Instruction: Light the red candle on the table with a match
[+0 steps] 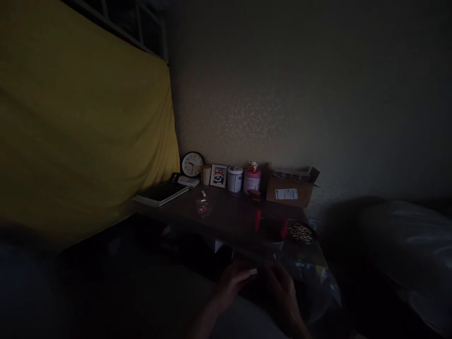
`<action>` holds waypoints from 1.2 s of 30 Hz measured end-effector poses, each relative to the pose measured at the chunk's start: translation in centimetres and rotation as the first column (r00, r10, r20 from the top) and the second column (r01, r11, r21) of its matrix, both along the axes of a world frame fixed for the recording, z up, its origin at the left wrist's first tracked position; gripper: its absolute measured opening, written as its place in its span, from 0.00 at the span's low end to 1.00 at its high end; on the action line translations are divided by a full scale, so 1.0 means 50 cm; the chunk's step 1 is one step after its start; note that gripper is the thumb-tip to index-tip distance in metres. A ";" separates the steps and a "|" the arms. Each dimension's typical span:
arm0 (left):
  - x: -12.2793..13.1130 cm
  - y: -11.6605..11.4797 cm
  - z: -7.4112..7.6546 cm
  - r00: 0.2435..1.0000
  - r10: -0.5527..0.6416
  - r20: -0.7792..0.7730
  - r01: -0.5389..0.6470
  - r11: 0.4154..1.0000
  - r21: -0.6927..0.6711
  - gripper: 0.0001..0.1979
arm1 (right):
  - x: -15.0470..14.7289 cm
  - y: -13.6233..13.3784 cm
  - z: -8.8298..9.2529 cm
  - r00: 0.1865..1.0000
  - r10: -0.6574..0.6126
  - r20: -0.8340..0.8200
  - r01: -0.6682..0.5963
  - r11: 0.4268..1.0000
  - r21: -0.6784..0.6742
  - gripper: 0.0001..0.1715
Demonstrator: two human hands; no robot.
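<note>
Tabletop (229,209), dim. Right hand (284,286) low by its near edge, curled; I cannot tell whether it grips anything. Left hand (231,281) beside it, pinching white piece (253,271); piece lies between the hands, nearer the left, long axis roughly crosswise.

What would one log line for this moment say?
left hand: holds white piece | right hand: close by, grip unclear | table: clock, picture, carton at back | scene: dim
</note>
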State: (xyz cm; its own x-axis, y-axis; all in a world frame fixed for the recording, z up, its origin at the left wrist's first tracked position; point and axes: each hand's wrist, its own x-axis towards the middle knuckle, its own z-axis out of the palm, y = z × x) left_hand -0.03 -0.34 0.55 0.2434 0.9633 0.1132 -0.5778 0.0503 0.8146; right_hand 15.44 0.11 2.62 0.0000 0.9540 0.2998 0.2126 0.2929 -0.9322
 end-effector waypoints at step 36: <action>-0.002 -0.004 0.018 0.996 0.059 0.068 -0.056 0.997 -0.046 0.15 | -0.001 0.008 -0.028 0.876 -0.094 0.473 -0.093 0.930 0.357 0.16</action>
State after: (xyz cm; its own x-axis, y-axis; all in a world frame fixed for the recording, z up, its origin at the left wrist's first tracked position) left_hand -0.11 -0.53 1.43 0.1803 0.9799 0.0853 -0.6355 0.0499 0.7705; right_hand 15.40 0.49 1.21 -0.2307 0.7799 0.5818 0.6004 0.5846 -0.5456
